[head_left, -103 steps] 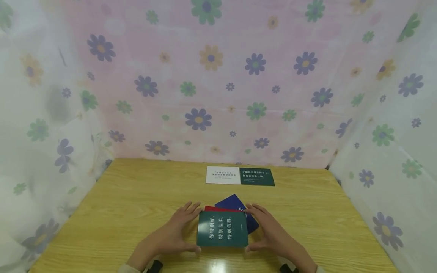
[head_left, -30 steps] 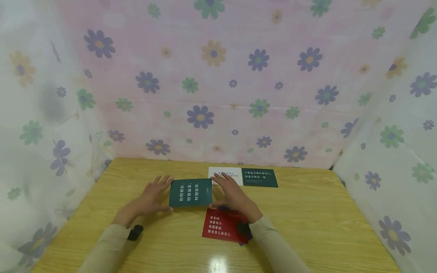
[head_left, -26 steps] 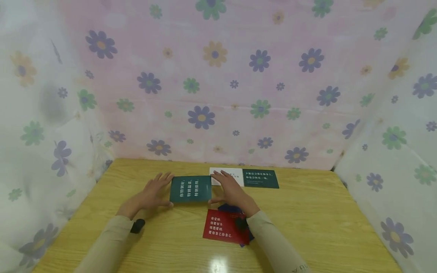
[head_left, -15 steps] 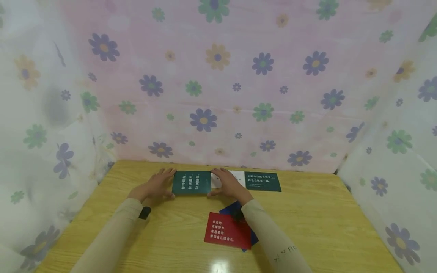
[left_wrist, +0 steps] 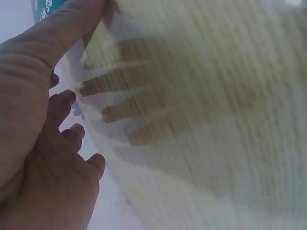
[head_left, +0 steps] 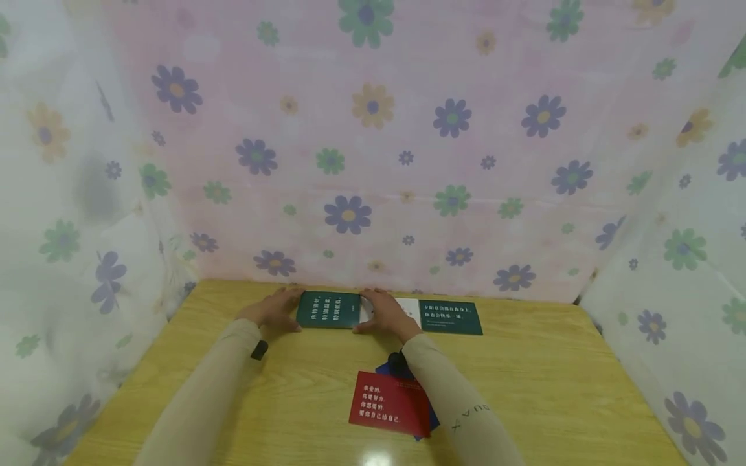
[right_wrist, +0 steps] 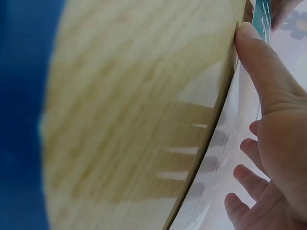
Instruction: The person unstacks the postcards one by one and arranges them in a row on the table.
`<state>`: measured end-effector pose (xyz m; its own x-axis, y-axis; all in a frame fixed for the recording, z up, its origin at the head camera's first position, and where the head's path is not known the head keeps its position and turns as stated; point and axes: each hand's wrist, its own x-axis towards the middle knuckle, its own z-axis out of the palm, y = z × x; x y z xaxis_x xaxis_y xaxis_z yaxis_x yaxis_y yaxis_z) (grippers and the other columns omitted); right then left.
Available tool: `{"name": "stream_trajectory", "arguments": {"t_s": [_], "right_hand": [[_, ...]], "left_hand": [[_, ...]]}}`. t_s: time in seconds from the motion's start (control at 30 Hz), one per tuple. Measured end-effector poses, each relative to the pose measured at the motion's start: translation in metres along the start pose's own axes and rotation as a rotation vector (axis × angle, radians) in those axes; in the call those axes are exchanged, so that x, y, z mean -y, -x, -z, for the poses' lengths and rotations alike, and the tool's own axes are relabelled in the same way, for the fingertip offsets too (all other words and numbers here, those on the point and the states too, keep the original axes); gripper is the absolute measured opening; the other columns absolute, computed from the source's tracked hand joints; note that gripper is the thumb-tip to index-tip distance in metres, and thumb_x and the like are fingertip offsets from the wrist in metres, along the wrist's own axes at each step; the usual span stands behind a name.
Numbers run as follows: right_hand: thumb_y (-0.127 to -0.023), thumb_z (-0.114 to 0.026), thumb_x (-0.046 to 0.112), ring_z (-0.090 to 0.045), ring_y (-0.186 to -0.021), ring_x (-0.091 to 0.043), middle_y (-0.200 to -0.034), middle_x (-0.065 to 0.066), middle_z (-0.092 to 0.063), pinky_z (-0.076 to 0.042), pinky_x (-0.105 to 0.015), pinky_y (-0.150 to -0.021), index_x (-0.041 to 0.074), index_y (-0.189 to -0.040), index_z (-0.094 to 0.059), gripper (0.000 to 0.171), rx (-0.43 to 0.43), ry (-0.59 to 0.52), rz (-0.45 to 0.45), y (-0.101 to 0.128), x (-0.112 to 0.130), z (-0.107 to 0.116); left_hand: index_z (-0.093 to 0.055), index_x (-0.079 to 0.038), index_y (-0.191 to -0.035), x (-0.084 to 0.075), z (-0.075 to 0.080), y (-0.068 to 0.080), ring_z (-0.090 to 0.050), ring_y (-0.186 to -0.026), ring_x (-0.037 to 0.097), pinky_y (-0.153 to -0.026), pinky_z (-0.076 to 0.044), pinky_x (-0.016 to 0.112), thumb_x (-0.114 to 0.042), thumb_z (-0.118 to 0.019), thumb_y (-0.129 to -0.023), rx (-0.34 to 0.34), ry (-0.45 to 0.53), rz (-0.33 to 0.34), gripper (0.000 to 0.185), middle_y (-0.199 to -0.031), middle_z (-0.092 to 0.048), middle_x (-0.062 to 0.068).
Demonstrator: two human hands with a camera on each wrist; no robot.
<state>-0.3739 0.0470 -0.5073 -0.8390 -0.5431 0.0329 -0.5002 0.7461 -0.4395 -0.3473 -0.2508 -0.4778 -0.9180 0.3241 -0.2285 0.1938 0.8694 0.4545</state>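
Observation:
A dark green card (head_left: 329, 309) with white writing lies at the back of the table, left of a white card (head_left: 410, 310). Its left corners are held by my left hand (head_left: 274, 309), thumb at the near corner and forefinger at the far one. My right hand (head_left: 386, 312) grips the right corners the same way and covers part of the white card. In the left wrist view the thumb (left_wrist: 72, 24) reaches toward the green card, the other fingers spread apart. The right wrist view has the right thumb (right_wrist: 261, 60) close to the green card's edge.
A second green card (head_left: 451, 317) adjoins the white card on its right. Nearer, a red card (head_left: 387, 404) overlaps a blue card (head_left: 434, 417), partly under my right forearm. Flowered cloth (head_left: 402, 194) stands behind and on both sides of the wooden table (head_left: 280, 401).
Both hands have lifted the green card off the red and blue cards, carried it away from me and leftward, and lowered it beside the white card. The red card is now uncovered.

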Motion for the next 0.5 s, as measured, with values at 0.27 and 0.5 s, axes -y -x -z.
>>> {"name": "stream_trajectory", "arguments": {"t_s": [0.27, 0.5], "right_hand": [[-0.079, -0.088, 0.039, -0.047, -0.14, -0.036, -0.153, -0.015, -0.05, -0.042, -0.048, -0.115, 0.003, -0.152, -0.045, 0.092, 0.008, 0.014, 0.006, -0.001, -0.002, 0.0005], [-0.084, -0.083, 0.042, -0.035, -0.15, -0.034, -0.162, -0.013, -0.038, -0.035, -0.048, -0.121, 0.005, -0.156, -0.038, 0.092, 0.07, 0.041, -0.027, -0.0039, -0.0029, 0.001]], "left_hand": [[-0.027, -0.005, -0.16, -0.0057, 0.0034, -0.0056, -0.016, -0.149, 0.056, -0.113, -0.021, 0.078, -0.024, -0.084, -0.083, 0.013, -0.019, 0.014, 0.098, -0.165, -0.018, 0.029], [-0.033, -0.012, -0.159, -0.0106, 0.0064, -0.0094, -0.025, -0.147, 0.054, -0.112, -0.027, 0.075, -0.037, -0.083, -0.084, 0.025, -0.214, 0.084, 0.093, -0.165, -0.024, 0.022]]}}
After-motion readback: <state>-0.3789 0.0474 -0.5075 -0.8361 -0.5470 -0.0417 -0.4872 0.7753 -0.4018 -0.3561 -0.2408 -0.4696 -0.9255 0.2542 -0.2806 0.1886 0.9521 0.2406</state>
